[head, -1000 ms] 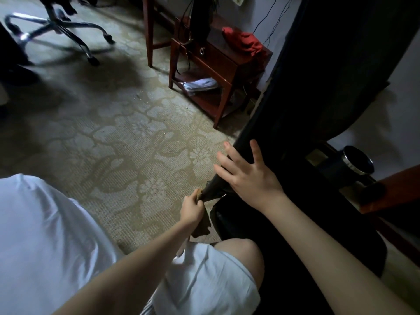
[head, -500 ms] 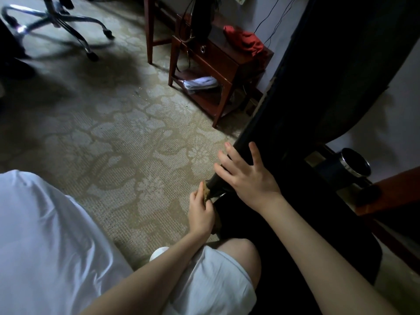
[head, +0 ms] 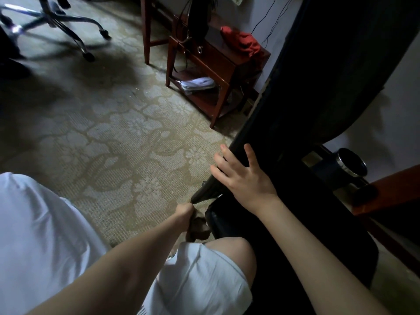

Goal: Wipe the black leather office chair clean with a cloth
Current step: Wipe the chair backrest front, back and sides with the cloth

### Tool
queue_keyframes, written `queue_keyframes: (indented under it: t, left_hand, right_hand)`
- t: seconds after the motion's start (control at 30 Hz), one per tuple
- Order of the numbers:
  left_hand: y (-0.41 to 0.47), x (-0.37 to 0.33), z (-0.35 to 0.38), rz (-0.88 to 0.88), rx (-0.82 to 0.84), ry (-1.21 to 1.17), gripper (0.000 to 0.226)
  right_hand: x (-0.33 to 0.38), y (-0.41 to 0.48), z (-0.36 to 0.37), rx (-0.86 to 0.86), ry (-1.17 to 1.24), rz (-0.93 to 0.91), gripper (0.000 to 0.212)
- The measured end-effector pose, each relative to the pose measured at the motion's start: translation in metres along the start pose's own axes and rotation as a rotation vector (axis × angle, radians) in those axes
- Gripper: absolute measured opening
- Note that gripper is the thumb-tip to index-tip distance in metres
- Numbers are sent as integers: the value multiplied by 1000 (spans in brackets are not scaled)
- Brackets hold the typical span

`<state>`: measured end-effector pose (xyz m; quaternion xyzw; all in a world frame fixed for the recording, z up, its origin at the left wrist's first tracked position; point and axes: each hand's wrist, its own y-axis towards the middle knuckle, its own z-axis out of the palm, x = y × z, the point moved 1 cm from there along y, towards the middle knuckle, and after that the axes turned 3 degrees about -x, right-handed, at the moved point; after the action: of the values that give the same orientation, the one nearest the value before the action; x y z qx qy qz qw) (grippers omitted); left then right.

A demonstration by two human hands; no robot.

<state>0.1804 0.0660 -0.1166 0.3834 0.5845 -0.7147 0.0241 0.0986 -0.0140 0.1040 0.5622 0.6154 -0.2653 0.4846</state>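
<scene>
My left hand (head: 184, 209) is curled into a fist round a dark brownish cloth (head: 198, 228), which bunches and hangs below my knuckles. The fist sits right at the bottom corner of the black leather office chair (head: 318, 92). Whether the cloth itself touches the leather there I cannot tell. Just to the right, my right hand (head: 244, 178) lies flat on the edge of the chair's back, fingers spread wide and holding nothing. The chair fills the right side in front of me: its back rises as a tall, dark, matte slab toward the top, with a seam running along the edge, and its seat sits below my right forearm, almost lost in shadow.

Under it all is a beige carpet (head: 118, 142) with a pale floral pattern. At far upper left stands the chrome star base (head: 56, 21) of another chair. Farther right is a dark wooden side table (head: 218, 64), a red cloth (head: 241, 42) on top and a white packet (head: 197, 84) on its low shelf. A steel-rimmed mug (head: 348, 167) stands beyond the chair at right.
</scene>
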Motion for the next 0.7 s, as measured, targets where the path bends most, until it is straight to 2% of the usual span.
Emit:
queue_keyframes:
  t: [0.1,0.2,0.3,0.43,0.57,0.7]
  left_hand:
    - [-8,-6,7,-27,-45,-111,28]
    - [-37,-19,5,36,-56,-144,27]
    - [-49,-28,2,135,-17,-69,31]
    - [-69,-43,-7,245,73,50,33]
    - [-92,-61,-17,360,206,154,28]
    - [-132,-84,-20,402,352,22,34]
  right_hand:
    - [0,-1,-1,13,5,-2,40]
    - [0,0,2,-8,21,19,42]
    - [0,1,2,2,6,34,50]
    - [-4,3,-5,103,17,-6,38]
    - [-8,5,-11,175,33,-4,58]
    - [-11,7,-17,177,158,47,75]
